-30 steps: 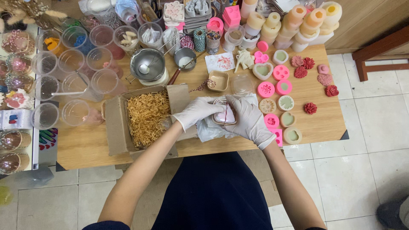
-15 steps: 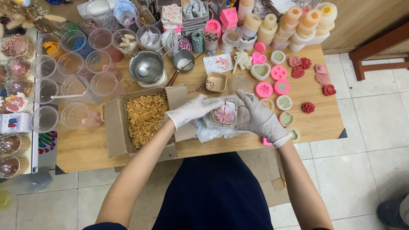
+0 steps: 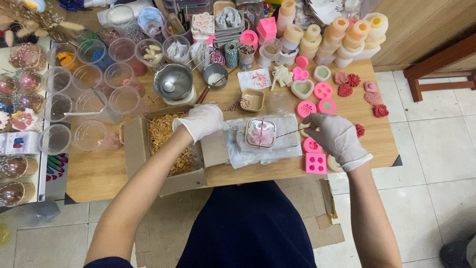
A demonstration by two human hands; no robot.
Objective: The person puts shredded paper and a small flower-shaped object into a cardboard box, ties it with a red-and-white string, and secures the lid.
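Both gloved hands pinch twine (image 3: pixel 292 131) ends: left hand (image 3: pixel 201 121), right hand (image 3: pixel 334 134), across small box (image 3: pixel 260 133).

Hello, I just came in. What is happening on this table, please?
A person in white gloves is tying thin twine around a small clear box with a pink flower shape inside. The left hand and right hand pull the twine ends apart, stretched tight across the box, which lies on a plastic wrap. Beside the left hand is a cardboard box of straw filling. Pink moulds and plastic cups crowd the wooden table.
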